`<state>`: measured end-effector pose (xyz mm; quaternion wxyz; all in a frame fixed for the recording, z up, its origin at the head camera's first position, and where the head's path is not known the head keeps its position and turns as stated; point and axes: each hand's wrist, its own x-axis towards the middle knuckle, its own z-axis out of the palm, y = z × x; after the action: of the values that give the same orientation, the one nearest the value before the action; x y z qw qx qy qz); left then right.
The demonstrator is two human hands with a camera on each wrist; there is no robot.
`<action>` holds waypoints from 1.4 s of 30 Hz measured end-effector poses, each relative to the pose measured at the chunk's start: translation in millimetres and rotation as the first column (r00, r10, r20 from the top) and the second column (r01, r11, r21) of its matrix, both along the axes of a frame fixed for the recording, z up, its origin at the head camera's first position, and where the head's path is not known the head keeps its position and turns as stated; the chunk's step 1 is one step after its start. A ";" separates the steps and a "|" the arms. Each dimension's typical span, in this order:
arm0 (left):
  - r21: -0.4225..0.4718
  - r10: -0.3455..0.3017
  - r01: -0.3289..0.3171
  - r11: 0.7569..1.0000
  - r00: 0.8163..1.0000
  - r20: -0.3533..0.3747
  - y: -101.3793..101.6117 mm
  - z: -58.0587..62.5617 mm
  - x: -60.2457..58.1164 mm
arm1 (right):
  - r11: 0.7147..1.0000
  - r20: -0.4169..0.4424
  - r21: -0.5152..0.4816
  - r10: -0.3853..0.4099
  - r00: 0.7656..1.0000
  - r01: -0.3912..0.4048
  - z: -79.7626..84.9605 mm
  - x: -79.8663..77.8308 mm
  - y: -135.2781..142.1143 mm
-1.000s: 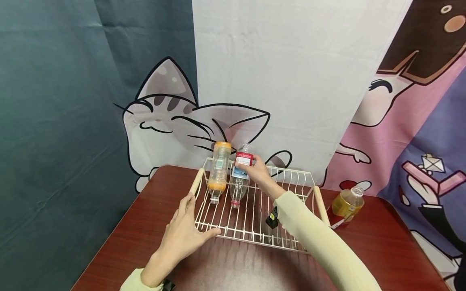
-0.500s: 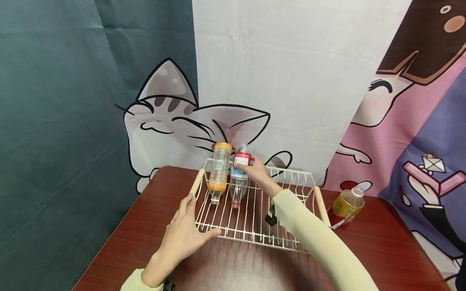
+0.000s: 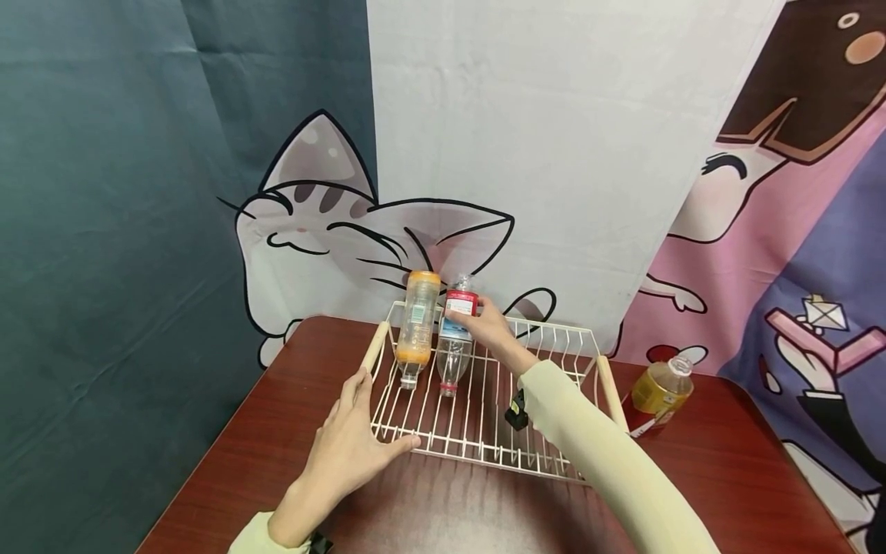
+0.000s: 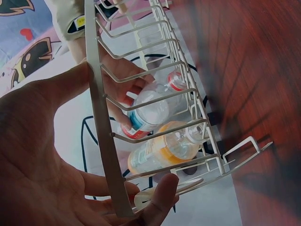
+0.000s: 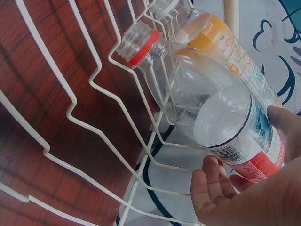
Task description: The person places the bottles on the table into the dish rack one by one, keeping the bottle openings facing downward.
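Note:
In the head view my right hand [image 3: 493,331] holds a clear plastic bottle [image 3: 454,358] by its red, white and blue label. The bottle tilts neck-down in the white wire dish rack [image 3: 526,468]; its open neck with a red ring [image 5: 146,49] lies close to the wires in the right wrist view. Left of it, another clear bottle with orange bands [image 3: 413,357] leans the same way, neck down. My left hand [image 3: 346,450] grips the rack's near left corner, thumb on the front rail [image 4: 101,122] and fingers along the side below the wooden handle [image 3: 374,346].
A clear bottle with a yellow label [image 3: 657,391] stands on the table right of the rack, by the second wooden handle [image 3: 611,392]. Behind the table [image 3: 277,415] hangs a printed cartoon curtain [image 3: 554,123], close to the rack's back side.
The right hand has shifted the red-labelled bottle slightly left, towards the orange-banded one. The left hand stays at the rack's corner.

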<state>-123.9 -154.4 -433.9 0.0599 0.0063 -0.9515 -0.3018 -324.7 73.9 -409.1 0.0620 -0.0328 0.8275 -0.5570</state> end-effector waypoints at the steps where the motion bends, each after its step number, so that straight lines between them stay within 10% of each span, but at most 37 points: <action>1: 0.000 -0.001 0.001 1.000 1.000 -0.004 -0.2 -0.2 0.5 | 1.000 0.003 -0.003 0.003 1.000 -0.003 -0.8 -0.1 0.2; 26: -0.023 -0.012 0.011 1.000 1.000 -0.012 -0.2 2.2 1.3 | 0.995 0.025 0.102 0.002 1.000 -0.005 0.3 -4.0 11.1; 42: -0.046 -0.013 0.013 0.999 1.000 -0.005 -0.3 1.2 1.5 | 0.961 -0.065 0.275 -0.023 0.998 0.040 -34.5 -62.1 50.0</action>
<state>-122.4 -154.7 -432.8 0.0606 -0.0022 -0.9580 -0.2804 -386.8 123.8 -443.5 0.0318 -0.0276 0.8991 -0.4357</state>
